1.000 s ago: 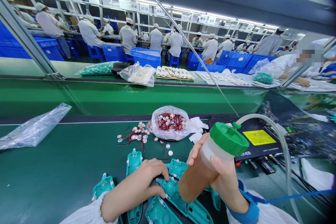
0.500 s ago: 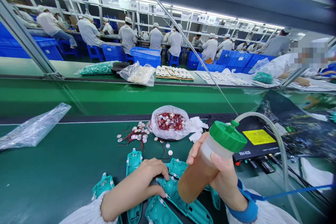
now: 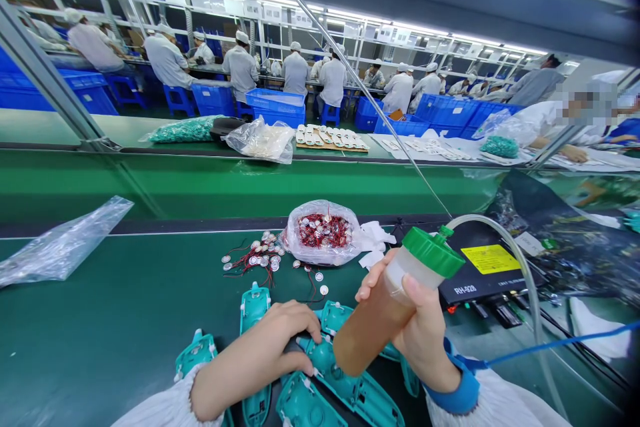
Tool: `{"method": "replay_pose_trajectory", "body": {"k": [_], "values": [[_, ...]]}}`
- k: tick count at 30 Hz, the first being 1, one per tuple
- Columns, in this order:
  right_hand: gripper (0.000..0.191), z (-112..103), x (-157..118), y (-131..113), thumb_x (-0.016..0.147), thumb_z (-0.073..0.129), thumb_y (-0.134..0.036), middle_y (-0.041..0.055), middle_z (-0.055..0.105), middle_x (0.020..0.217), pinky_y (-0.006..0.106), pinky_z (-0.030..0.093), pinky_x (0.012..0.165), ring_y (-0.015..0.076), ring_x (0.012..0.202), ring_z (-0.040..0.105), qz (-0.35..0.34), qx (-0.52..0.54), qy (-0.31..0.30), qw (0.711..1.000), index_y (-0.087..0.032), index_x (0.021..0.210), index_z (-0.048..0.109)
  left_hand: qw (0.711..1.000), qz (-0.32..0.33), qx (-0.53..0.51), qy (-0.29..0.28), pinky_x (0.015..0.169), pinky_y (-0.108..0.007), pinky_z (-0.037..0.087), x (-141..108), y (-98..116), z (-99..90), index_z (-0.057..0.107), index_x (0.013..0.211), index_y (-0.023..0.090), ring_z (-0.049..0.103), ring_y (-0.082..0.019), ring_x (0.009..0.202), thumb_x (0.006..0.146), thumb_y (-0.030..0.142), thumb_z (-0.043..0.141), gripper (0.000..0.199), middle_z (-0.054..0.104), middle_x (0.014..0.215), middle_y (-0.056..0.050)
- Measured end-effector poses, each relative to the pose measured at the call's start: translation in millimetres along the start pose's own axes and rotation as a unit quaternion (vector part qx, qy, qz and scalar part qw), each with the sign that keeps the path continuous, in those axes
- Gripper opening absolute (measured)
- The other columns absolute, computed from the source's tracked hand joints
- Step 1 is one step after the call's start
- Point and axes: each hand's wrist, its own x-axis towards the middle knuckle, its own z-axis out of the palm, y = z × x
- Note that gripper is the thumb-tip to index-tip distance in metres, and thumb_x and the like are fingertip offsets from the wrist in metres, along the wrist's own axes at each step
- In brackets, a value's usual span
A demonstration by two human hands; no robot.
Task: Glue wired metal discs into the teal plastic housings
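Observation:
My right hand [image 3: 420, 327] is wrapped round a translucent bottle [image 3: 375, 313] of brown liquid, tilted with its green cap up and to the right. A clear hose runs from the cap. Its lower end hangs over the teal plastic shells, where any tip is hidden. My left hand [image 3: 287, 333] has thumb and fingers on either side of one teal plastic shell [image 3: 345, 380], near its narrow end. Several other teal shells, such as one at the left [image 3: 197, 352] and one upright-lying piece [image 3: 255, 307], lie open side up around my hands. A blue strap [image 3: 460, 383] circles my right wrist.
Beyond the shells sits a plastic bag [image 3: 325, 233] of small discs with red wires, with loose discs [image 3: 265, 250] beside it. A black box [image 3: 480, 273] marked RH-928 stands right. Clear plastic [image 3: 65, 240] lies left. Co-workers in white sit beyond a green-walled conveyor [image 3: 200, 187].
My right hand and the bottle have shifted slightly left and up, with the bottle's lower end a little higher. My left hand stays on the shell.

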Motion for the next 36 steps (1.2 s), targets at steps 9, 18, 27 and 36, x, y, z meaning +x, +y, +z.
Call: {"method": "replay_pose_trajectory", "body": {"k": [9,18,27,36], "values": [[0.024,-3.8,-2.1,-2.5,0.070,0.066,-0.041,0.0000,0.065,0.059,0.026,0.049,0.043,0.0165,0.047,0.059,0.003,0.005,-0.016,1.000,-0.022,0.083,0.059,1.000,-0.002,-0.001,-0.011,0.092,-0.031,0.036,1.1,0.1,-0.9,0.062,0.092,0.024,0.056,-0.021,0.104,0.074,0.029,0.076,0.023,0.065,0.106,0.001],[0.026,-9.2,0.0,-4.0,0.069,0.068,-0.041,-0.0002,0.065,0.059,0.026,0.049,0.044,0.0167,0.047,0.059,0.004,-0.008,-0.027,1.000,-0.023,0.084,0.059,1.000,-0.022,-0.017,-0.015,0.092,-0.032,0.038,-0.9,6.0,-4.6,0.062,0.090,0.025,0.055,-0.022,0.106,0.076,0.026,0.075,0.019,0.065,0.108,0.000],[0.026,-9.1,1.1,-5.4,0.069,0.067,-0.041,0.0007,0.065,0.059,0.028,0.050,0.044,0.0179,0.048,0.060,-0.018,-0.026,-0.022,0.999,-0.021,0.084,0.058,0.999,-0.031,-0.006,-0.020,0.094,-0.032,0.037,-0.7,8.6,-5.2,0.062,0.090,0.023,0.055,-0.022,0.107,0.075,0.022,0.076,0.021,0.065,0.108,0.000],[0.027,-8.7,-0.4,-6.9,0.070,0.067,-0.042,0.0008,0.065,0.060,0.028,0.050,0.045,0.0182,0.049,0.061,-0.034,-0.031,-0.026,0.999,-0.021,0.084,0.058,1.000,-0.002,-0.002,-0.015,0.093,-0.032,0.037,0.0,1.6,-2.8,0.061,0.090,0.023,0.055,-0.021,0.106,0.074,0.026,0.077,0.022,0.064,0.107,0.000]]}}
